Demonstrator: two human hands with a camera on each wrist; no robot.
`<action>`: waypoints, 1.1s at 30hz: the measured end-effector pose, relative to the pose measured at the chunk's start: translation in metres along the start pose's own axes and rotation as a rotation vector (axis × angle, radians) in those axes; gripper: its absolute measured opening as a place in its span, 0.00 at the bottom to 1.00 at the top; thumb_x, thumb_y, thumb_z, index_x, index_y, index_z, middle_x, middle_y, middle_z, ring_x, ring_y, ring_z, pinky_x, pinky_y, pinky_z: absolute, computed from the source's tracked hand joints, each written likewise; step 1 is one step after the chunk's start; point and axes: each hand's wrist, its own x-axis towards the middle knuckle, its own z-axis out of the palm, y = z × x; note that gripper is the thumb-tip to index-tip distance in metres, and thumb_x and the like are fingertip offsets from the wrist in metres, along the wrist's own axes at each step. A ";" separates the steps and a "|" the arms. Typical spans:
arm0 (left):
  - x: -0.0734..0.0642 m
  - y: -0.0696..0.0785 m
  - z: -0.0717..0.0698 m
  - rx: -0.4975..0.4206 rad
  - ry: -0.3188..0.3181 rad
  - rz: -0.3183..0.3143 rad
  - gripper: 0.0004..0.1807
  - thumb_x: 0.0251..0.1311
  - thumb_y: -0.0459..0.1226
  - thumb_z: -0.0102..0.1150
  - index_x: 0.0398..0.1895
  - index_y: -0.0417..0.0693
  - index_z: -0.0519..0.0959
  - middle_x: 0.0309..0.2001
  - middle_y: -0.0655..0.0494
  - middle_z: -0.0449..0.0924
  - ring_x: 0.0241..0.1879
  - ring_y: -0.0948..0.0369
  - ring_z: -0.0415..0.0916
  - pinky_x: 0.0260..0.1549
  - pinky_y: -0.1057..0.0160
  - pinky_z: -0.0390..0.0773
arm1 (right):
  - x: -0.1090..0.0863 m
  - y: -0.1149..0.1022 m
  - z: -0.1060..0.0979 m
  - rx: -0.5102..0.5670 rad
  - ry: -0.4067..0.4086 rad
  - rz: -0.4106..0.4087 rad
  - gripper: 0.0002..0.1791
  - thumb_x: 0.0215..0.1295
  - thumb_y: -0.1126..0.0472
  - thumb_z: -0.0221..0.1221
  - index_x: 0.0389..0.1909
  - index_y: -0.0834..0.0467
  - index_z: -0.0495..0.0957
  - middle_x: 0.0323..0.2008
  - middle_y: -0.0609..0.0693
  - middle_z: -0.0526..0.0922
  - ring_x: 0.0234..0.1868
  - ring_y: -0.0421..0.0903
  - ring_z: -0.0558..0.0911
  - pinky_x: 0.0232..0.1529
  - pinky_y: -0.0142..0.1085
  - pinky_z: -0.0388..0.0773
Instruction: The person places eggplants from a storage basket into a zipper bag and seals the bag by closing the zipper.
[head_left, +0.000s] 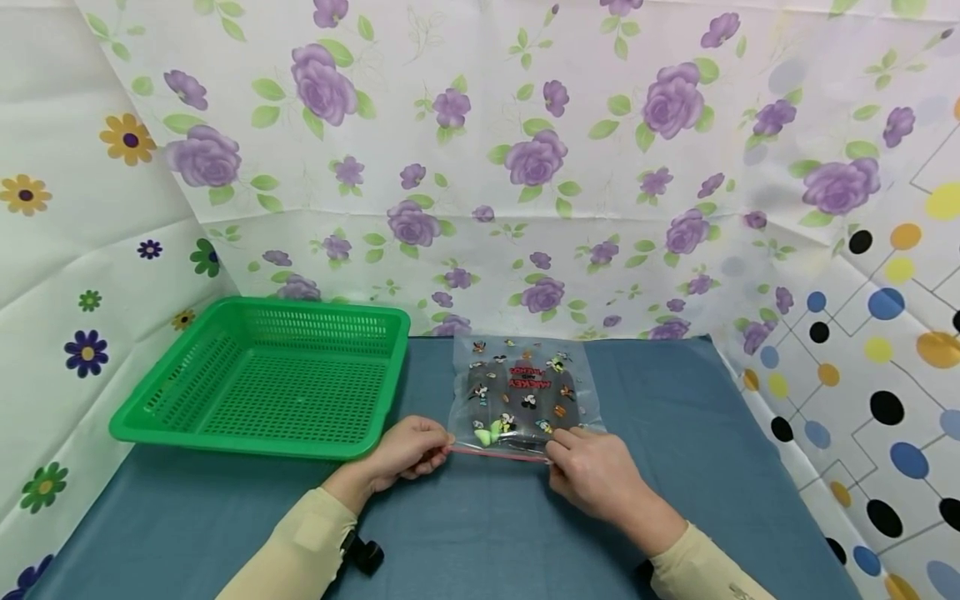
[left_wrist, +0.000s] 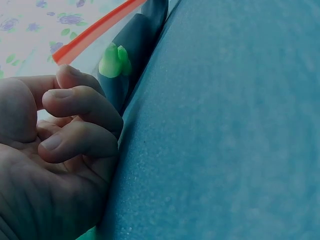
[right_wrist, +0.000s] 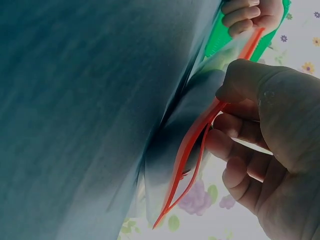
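Note:
A clear zip bag [head_left: 461, 367] printed with small cartoon figures and red lettering lies on the blue cloth. Inside it is a dark, folded-looking item [left_wrist: 131, 37] with a light green piece [left_wrist: 114, 61] at its near side; its kind cannot be told. A red zip strip [head_left: 498, 454] runs along the bag's near edge. My left hand [head_left: 408, 454] pinches the strip's left end. Farther right, my right hand [head_left: 592, 475] pinches the strip between thumb and fingers. In the right wrist view, the strip's two sides [right_wrist: 187, 145] stand parted beyond the right thumb.
To the left stands a green plastic basket [head_left: 251, 446] with slotted walls, its near right corner close to my left hand. Blue cloth [head_left: 675, 408] covers the table. Flowered sheets [head_left: 480, 167] hang behind, and a dotted sheet [head_left: 855, 433] hangs at the right.

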 end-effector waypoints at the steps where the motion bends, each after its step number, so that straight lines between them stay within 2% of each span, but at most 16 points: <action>1: 0.000 0.000 0.000 0.000 -0.001 -0.001 0.20 0.80 0.41 0.61 0.25 0.45 0.82 0.20 0.57 0.76 0.15 0.65 0.64 0.13 0.66 0.58 | -0.001 0.001 0.000 0.002 -0.002 0.003 0.20 0.52 0.68 0.68 0.23 0.46 0.66 0.25 0.40 0.65 0.24 0.36 0.60 0.24 0.30 0.52; 9: 0.001 0.000 -0.001 -0.001 -0.009 -0.008 0.20 0.81 0.41 0.60 0.24 0.46 0.81 0.19 0.57 0.75 0.15 0.66 0.64 0.13 0.67 0.58 | -0.004 0.005 -0.002 0.013 0.017 -0.001 0.18 0.52 0.69 0.66 0.23 0.47 0.67 0.24 0.40 0.65 0.23 0.37 0.61 0.23 0.32 0.53; 15: 0.001 0.000 -0.001 -0.008 -0.008 0.006 0.20 0.80 0.41 0.61 0.25 0.45 0.81 0.20 0.57 0.75 0.15 0.66 0.63 0.13 0.67 0.57 | -0.007 0.006 -0.004 0.003 0.014 -0.002 0.20 0.52 0.69 0.69 0.23 0.47 0.66 0.24 0.40 0.64 0.23 0.37 0.60 0.24 0.31 0.55; 25: 0.001 -0.001 -0.001 -0.009 -0.011 0.003 0.20 0.81 0.41 0.60 0.25 0.45 0.82 0.20 0.57 0.76 0.15 0.66 0.63 0.13 0.67 0.57 | -0.012 0.010 -0.005 0.003 0.023 0.000 0.20 0.51 0.69 0.71 0.23 0.47 0.69 0.24 0.40 0.69 0.24 0.37 0.61 0.24 0.30 0.54; 33: 0.002 -0.003 -0.003 -0.014 -0.017 0.002 0.21 0.81 0.41 0.59 0.24 0.46 0.82 0.20 0.57 0.75 0.15 0.65 0.63 0.13 0.66 0.58 | -0.016 0.016 -0.005 0.023 0.026 -0.011 0.18 0.53 0.68 0.69 0.24 0.47 0.70 0.25 0.40 0.68 0.24 0.36 0.62 0.23 0.31 0.57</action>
